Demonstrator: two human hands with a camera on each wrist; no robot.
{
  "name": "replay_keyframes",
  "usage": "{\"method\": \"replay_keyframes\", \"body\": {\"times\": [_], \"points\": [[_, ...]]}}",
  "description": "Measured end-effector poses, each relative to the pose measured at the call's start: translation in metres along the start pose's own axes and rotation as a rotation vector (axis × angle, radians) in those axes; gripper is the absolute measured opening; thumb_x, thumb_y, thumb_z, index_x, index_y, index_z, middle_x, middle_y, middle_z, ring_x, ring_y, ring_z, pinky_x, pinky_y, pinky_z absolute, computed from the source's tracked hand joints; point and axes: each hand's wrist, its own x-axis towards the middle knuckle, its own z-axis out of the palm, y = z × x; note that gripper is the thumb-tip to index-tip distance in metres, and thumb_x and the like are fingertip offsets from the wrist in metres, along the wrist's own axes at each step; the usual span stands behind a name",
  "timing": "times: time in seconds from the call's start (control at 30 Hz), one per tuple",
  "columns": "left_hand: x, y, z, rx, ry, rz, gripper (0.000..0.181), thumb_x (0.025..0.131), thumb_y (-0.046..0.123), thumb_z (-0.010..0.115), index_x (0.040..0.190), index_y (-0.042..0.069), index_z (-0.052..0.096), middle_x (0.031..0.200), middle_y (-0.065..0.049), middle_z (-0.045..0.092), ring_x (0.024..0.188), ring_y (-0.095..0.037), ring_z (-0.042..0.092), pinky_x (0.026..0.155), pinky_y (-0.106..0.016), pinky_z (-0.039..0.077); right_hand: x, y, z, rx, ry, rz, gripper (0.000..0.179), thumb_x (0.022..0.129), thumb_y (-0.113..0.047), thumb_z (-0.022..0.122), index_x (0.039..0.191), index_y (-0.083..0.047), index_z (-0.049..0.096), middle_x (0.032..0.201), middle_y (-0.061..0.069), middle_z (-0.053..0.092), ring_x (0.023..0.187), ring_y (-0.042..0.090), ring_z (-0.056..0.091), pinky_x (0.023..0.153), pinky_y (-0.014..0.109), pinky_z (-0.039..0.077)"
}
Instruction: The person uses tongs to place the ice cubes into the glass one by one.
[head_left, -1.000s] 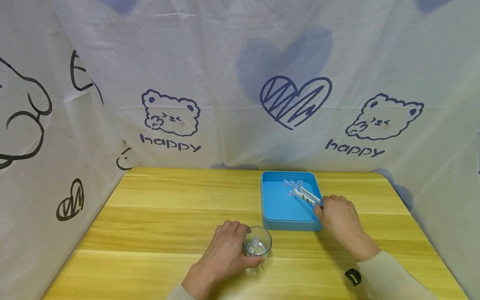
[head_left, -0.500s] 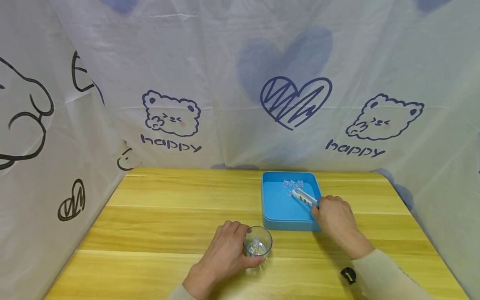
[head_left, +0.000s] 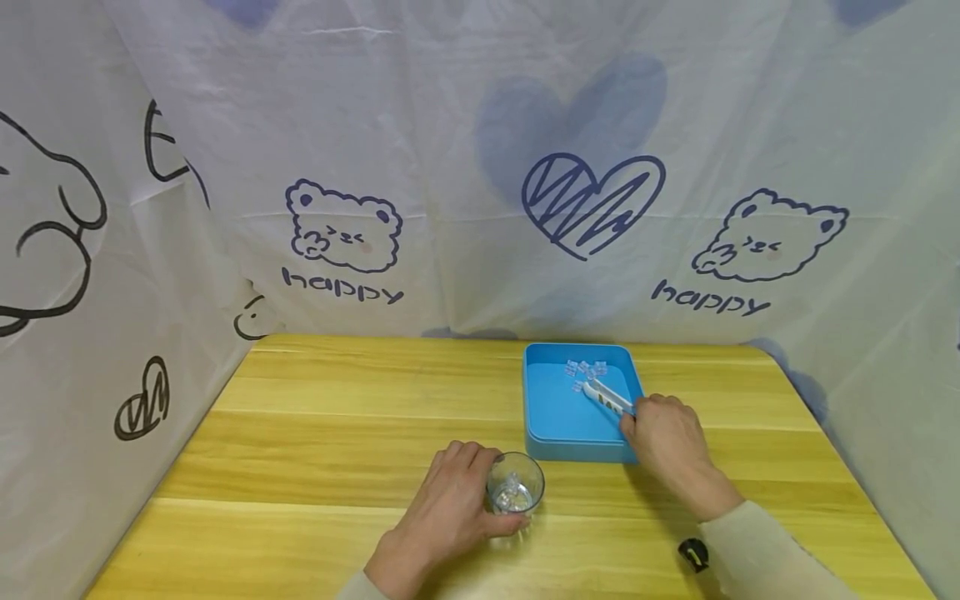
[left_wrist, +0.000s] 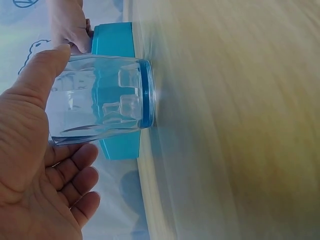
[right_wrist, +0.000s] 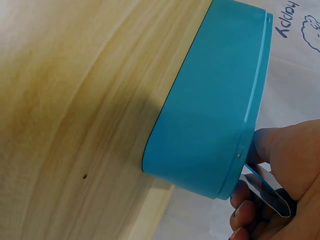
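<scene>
My left hand (head_left: 450, 504) holds a clear drinking glass (head_left: 531, 483) upright on the table, thumb on the near side and fingers on the far side. Several clear cubes (left_wrist: 130, 106) lie at the bottom of the glass in the left wrist view. My right hand (head_left: 667, 442) grips a pair of white patterned tongs (head_left: 609, 400) over the right wall of a blue box (head_left: 581, 451). The tong tips are low inside the box, beside a loose clear cube (head_left: 577, 386); whether they touch it I cannot tell. More clear cubes (head_left: 585, 367) sit behind.
The wooden table (head_left: 337, 417) runs back to a white printed cloth (head_left: 450, 167), which also hangs at both sides. A small black object (head_left: 693, 554) shows beside the right sleeve. The box stands just behind the glass, to its right.
The right hand and the tongs have shifted slightly left and down, bringing the tips nearer the front loose cube. The left hand and the glass have stayed put.
</scene>
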Motion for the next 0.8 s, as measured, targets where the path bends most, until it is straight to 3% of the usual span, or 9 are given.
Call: {"method": "replay_keyframes", "body": {"times": [0.47,0.8], "points": [[-0.002,-0.003,0.002,0.010,0.002,-0.005,0.077,0.077,0.066,0.084,0.128,0.011,0.068,0.114,0.000,0.068,0.105,-0.017,0.056,0.094,-0.038,0.049,-0.005,0.005,0.002,0.004,0.018,-0.018,0.035,0.095,-0.017,0.070,0.066,-0.006,0.055,0.065,0.005,0.048,0.060,0.024,0.046,0.055,0.037,0.040],[-0.001,-0.003,0.002,0.000,-0.002,-0.019,0.077,0.077,0.066,0.084,0.128,0.010,0.068,0.114,0.000,0.068,0.104,-0.017,0.056,0.093,-0.037,0.049,-0.012,0.012,0.006,0.019,0.140,-0.107,0.033,0.094,-0.015,0.070,0.066,-0.007,0.055,0.062,0.004,0.048,0.058,0.023,0.045,0.053,0.037,0.040]]}}
